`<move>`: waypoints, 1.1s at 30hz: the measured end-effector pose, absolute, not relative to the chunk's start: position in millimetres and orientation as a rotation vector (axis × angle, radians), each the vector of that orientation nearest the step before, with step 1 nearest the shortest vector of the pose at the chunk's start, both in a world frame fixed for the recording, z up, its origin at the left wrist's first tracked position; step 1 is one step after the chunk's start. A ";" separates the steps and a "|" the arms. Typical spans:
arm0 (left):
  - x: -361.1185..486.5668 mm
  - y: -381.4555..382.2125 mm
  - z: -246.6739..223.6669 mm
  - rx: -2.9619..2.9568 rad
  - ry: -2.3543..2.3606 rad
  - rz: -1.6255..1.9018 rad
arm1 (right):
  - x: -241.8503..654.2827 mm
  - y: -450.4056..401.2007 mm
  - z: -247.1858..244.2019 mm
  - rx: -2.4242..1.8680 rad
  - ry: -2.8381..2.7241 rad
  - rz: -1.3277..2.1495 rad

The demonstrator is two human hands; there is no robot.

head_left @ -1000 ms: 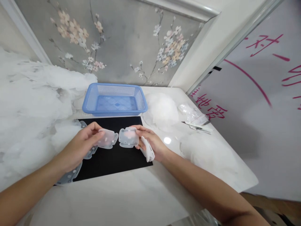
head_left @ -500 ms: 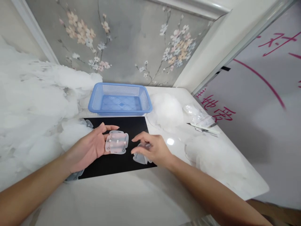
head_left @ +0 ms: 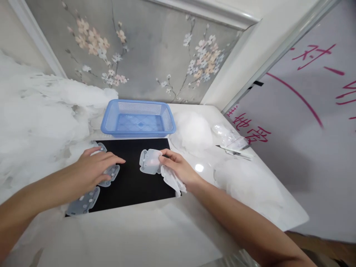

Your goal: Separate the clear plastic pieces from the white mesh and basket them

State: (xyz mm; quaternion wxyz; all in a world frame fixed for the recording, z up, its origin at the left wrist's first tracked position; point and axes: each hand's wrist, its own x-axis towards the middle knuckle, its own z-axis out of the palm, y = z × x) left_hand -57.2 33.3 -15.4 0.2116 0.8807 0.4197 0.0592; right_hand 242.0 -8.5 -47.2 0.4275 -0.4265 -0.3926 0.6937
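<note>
My right hand (head_left: 179,167) pinches the right edge of a translucent, rounded-square plastic piece (head_left: 149,161) with notched sides and small round marks. More crumpled-looking clear pieces (head_left: 171,180) are tucked beneath its fingers, in the same palm. Over at the left, my left hand (head_left: 98,165) is palm down with its fingers stretched out, above a similar plastic piece (head_left: 112,175) that it partly covers; whether it touches the piece I cannot tell. Another such piece (head_left: 83,202) lies at the lower left corner of the black mat (head_left: 130,185), and one (head_left: 102,146) peeks out behind the left hand.
Behind the mat stands a blue basket (head_left: 137,131). A large heap of white translucent pieces (head_left: 36,111) fills the left side. Further white piles (head_left: 191,131) and a clear bag (head_left: 229,137) with a pen-like item (head_left: 235,152) lie at the right. A whiteboard (head_left: 292,167) borders the table.
My left hand has turned from palm up to palm down and moved left. The plastic piece that lay on its fingers is now pinched in my right hand. The view has shifted slightly.
</note>
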 end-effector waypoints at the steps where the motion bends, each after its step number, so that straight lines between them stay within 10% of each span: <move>1: -58.6 34.8 -19.5 2.496 1.153 0.167 | 243.3 -7.0 -46.3 -1.037 -0.936 1.779; 33: 8.5 2.5 -12.0 1.521 1.199 0.380 | 217.5 -15.7 -30.6 -1.037 -1.394 1.613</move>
